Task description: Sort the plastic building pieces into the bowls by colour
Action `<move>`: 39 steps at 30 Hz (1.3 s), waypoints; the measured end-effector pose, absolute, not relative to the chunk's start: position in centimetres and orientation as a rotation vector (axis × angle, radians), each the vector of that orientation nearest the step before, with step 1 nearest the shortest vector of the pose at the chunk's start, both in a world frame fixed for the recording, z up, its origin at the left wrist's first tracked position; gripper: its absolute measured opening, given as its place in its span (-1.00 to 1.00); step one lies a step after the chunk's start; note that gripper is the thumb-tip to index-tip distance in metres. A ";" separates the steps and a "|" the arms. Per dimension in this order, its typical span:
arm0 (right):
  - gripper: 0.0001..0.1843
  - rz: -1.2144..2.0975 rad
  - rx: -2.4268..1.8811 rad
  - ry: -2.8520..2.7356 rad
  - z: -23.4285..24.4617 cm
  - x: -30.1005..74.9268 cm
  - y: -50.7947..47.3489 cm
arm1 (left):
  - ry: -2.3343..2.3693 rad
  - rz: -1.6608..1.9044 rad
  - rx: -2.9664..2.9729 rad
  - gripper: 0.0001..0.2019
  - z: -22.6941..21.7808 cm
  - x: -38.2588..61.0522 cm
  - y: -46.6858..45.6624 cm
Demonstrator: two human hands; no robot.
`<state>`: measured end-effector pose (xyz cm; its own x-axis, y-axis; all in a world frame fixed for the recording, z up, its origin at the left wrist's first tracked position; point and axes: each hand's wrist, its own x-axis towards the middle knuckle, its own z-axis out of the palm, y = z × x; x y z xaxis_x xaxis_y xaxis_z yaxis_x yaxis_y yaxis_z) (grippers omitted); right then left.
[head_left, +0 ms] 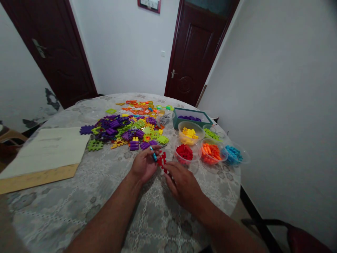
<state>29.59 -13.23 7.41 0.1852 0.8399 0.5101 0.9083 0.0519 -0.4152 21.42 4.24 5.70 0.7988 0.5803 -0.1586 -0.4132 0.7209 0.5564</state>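
My left hand is turned palm up with its fingers curled. A small light-blue toy piece lies across those fingers, and I cannot make out its exact shape. Thumb and fingers of my right hand pinch a red notched plastic building piece. The red piece is right beside my left fingertips; whether they touch it is hard to tell. Just beyond both hands, a clear bowl contains red pieces.
A mixed pile of purple, green and yellow gear-like pieces spreads past my left hand. Clear bowls of yellow, orange and blue pieces stand at right, near a teal box. Paper sheets lie at left.
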 end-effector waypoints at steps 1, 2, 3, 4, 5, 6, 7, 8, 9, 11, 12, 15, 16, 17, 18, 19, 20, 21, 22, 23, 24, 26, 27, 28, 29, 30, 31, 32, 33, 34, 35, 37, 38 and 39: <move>-0.70 -0.166 -1.780 -1.609 7.8 30.2 -13.4 | 0.330 0.565 0.567 -0.79 5.7 21.4 4.2; -0.72 -0.209 -1.791 -1.565 8.2 30.9 -13.6 | 0.335 0.575 0.614 -0.79 5.8 21.5 4.1; -0.72 -0.255 -1.811 -1.521 8.5 31.7 -13.7 | 0.353 0.588 0.663 -0.79 5.8 21.5 4.0; -0.72 -0.304 -1.833 -1.480 8.8 32.6 -13.9 | 0.384 0.600 0.710 -0.77 5.9 21.5 3.9; -0.72 -0.349 -1.856 -1.445 9.1 33.6 -14.0 | 0.420 0.608 0.748 -0.76 5.9 21.6 3.8; -0.72 -0.385 -1.879 -1.419 9.2 34.5 -14.1 | 0.451 0.610 0.773 -0.75 5.9 21.6 3.8; -0.71 -0.406 -1.902 -1.400 9.2 35.3 -14.1 | 0.469 0.606 0.787 -0.74 5.9 21.7 3.7; -0.71 -0.417 -1.925 -1.386 9.2 36.1 -14.2 | 0.475 0.601 0.790 -0.73 5.8 21.8 3.7; -0.70 -0.420 -1.949 -1.371 9.1 36.7 -14.2 | 0.471 0.598 0.786 -0.73 5.8 21.8 3.6; -0.69 -0.425 -1.992 -1.336 8.8 37.4 -14.2 | 0.456 0.598 0.773 -0.74 5.7 21.9 3.6; -0.69 -0.431 -2.000 -1.321 8.6 37.5 -14.2 | 0.453 0.596 0.772 -0.75 5.6 21.9 3.6; -0.70 -0.453 -1.934 -1.341 8.4 36.8 -14.2 | 0.448 0.563 0.793 -0.76 5.6 21.8 3.5; -0.71 -0.459 -1.890 -1.370 8.4 36.3 -14.2 | 0.437 0.549 0.802 -0.78 5.6 21.7 3.5; -0.72 -0.461 -1.843 -1.404 8.4 35.7 -14.1 | 0.419 0.536 0.809 -0.79 5.6 21.7 3.5; -0.73 -0.454 -1.802 -1.439 8.5 35.0 -14.0 | 0.396 0.528 0.813 -0.80 5.6 21.6 3.5; -0.73 -0.429 -1.772 -1.478 8.6 34.3 -13.9 | 0.368 0.523 0.813 -0.80 5.6 21.6 3.4; -0.72 -0.386 -1.751 -1.520 8.6 33.6 -13.7 | 0.338 0.521 0.810 -0.79 5.6 21.6 3.4; -0.71 -0.331 -1.736 -1.559 8.6 33.0 -13.4 | 0.306 0.521 0.807 -0.78 5.6 21.5 3.4; -0.69 -0.273 -1.727 -1.594 8.6 32.5 -13.2 | 0.276 0.521 0.806 -0.77 5.7 21.5 3.4; -0.66 -0.224 -1.717 -1.623 8.6 32.1 -12.9 | 0.248 0.519 0.808 -0.76 5.7 21.5 3.4; -0.64 -0.188 -1.705 -1.645 8.6 31.9 -12.7 | 0.224 0.519 0.815 -0.75 5.7 21.4 3.5; -0.64 -0.160 -1.686 -1.663 8.5 31.6 -12.2 | 0.192 0.512 0.852 -0.75 5.7 21.3 3.6; -0.66 -0.156 -1.686 -1.667 8.5 31.6 -12.1 | 0.185 0.505 0.877 -0.75 5.8 21.3 3.6; -0.68 -0.151 -1.689 -1.671 8.6 31.6 -12.0 | 0.184 0.499 0.903 -0.74 5.7 21.2 3.7; -0.71 -0.148 -1.692 -1.672 8.6 31.6 -12.0 | 0.189 0.491 0.929 -0.73 5.7 21.1 3.7; -0.74 -0.146 -1.691 -1.675 8.7 31.7 -12.0 | 0.199 0.484 0.951 -0.72 5.7 21.1 3.8; -0.76 -0.144 -1.686 -1.678 8.8 31.7 -12.2 | 0.210 0.479 0.967 -0.72 5.7 21.1 3.8; -0.77 -0.144 -1.681 -1.677 8.9 31.8 -12.4 | 0.221 0.480 0.974 -0.72 5.7 21.0 3.9; -0.79 -0.152 -1.676 -1.665 9.1 32.0 -12.7 | 0.229 0.484 0.974 -0.73 5.7 21.0 4.0; -0.80 -0.167 -1.676 -1.639 9.3 32.2 -13.1 | 0.233 0.495 0.966 -0.75 5.7 21.0 4.2; -0.81 -0.194 -1.680 -1.601 9.5 32.6 -13.6 | 0.239 0.510 0.954 -0.75 5.7 21.1 4.3; -0.81 -0.277 -1.713 -1.497 10.0 33.8 -15.0 | 0.270 0.555 0.923 -0.74 5.9 21.2 4.7; -0.80 -0.331 -1.741 -1.438 10.1 34.7 -15.8 | 0.302 0.582 0.911 -0.72 5.9 21.2 4.9; -0.79 -0.392 -1.780 -1.382 10.3 35.8 -16.8 | 0.343 0.614 0.901 -0.70 6.0 21.3 5.0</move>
